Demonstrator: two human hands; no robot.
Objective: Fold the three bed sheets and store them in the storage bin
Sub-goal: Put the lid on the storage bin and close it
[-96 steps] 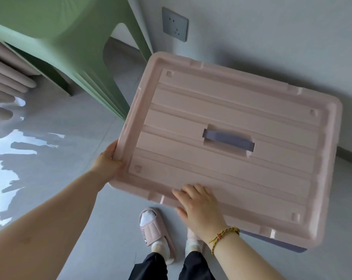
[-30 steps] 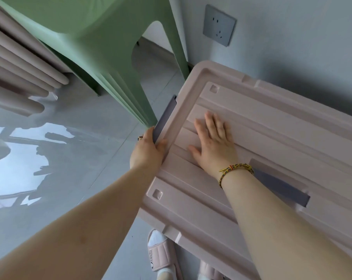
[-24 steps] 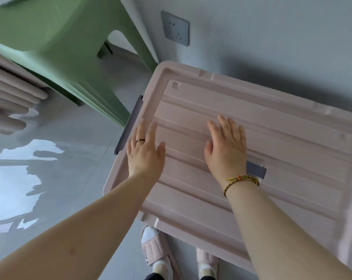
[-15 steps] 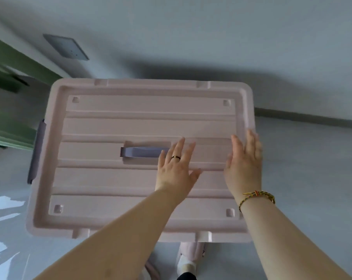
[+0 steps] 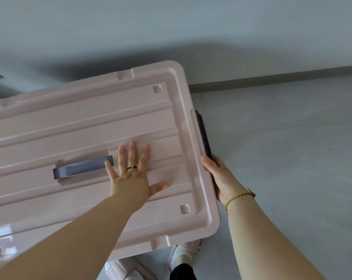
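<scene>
The pink lid (image 5: 86,126) covers the storage bin and fills the left and middle of the view; a grey-purple handle (image 5: 80,167) lies across its centre. My left hand (image 5: 131,176) lies flat on the lid with fingers spread, just right of that handle. My right hand (image 5: 219,178) is at the bin's right edge, its fingers curled under the rim by the dark side latch (image 5: 204,136). The bed sheets are hidden from view.
The bin stands on a grey tiled floor (image 5: 288,148) close to a pale wall (image 5: 171,27) with a dark skirting board (image 5: 272,79). My feet in pink slippers (image 5: 183,253) are just below the bin's near edge.
The view swung from the bin's left end to its right end. My right hand left the lid top and took hold at the right side latch; my left hand stayed flat on the lid.
</scene>
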